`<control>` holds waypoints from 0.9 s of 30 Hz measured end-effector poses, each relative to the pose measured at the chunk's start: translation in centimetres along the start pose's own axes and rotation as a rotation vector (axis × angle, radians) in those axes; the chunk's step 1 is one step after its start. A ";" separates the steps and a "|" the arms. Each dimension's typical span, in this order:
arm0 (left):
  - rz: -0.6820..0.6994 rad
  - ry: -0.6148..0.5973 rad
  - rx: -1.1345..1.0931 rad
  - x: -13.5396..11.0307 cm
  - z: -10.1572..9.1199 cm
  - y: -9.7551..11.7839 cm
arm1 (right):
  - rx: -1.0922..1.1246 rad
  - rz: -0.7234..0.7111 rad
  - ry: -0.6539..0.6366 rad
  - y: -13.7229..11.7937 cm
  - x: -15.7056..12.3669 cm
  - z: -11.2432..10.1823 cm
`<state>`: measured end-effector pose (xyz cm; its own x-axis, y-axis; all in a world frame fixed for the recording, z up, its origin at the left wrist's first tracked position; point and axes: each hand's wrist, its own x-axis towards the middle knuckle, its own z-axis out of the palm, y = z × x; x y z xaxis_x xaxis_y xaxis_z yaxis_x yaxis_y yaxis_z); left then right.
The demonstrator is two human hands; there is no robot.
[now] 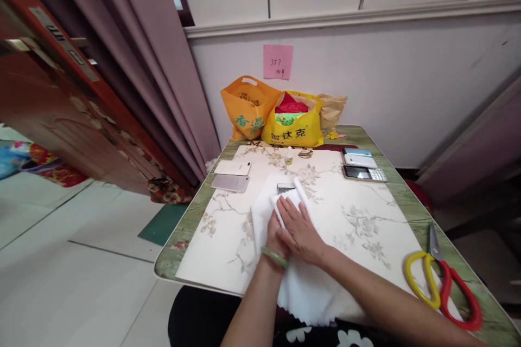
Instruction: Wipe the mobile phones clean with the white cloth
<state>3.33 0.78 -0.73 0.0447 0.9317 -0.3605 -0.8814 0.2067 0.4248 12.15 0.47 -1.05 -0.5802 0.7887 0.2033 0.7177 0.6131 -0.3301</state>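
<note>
Head camera view: two bare hands meet over a soft white cloth [305, 293] in the middle of a worktop [179, 252]. The right hand [300, 230] is flattened, its fingers straight and laid on the folded fabric. The left hand [279, 236], with a smooth, rounded green bangle [274, 257] at the wrist, is tucked against it; its fingers are partly covered, so I cannot tell whether it grips anything. A small rectangular phone [285, 189] lies at the far end of the cloth, just beyond the fingertips and partly covered by a fold. One side of the cloth stands in a rolled ridge; the near edge is scalloped.

Beneath is a cream sheet [228, 227] printed with grey flowers, framed by the worktop's green, wood-grained border. To the left lie two flat phones [230, 183], one white, one silvery; to the right, a row of three handsets [364, 174], the nearest with a raised keypad. Large metal scissors [435, 249] with looped yellow and red handles rest at the near right. Behind sit a creased orange bag [250, 105] and a bulging yellow bag [295, 133].
</note>
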 end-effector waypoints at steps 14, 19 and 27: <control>-0.080 -0.021 -0.022 0.7 0.1 -0.1 | 0.043 0.162 0.047 3.0 3.4 -0.1; -0.049 0.029 0.005 0.7 -0.4 -0.2 | -0.024 -0.105 0.043 1.1 -1.6 0.3; -0.087 -0.020 -0.023 1.2 0.0 0.0 | 0.105 0.154 0.002 3.8 5.2 -0.6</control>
<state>3.40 1.89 -1.19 0.1307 0.9164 -0.3784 -0.8842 0.2804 0.3736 12.10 6.90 -0.73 -0.4653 0.8732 0.1450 0.7540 0.4768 -0.4519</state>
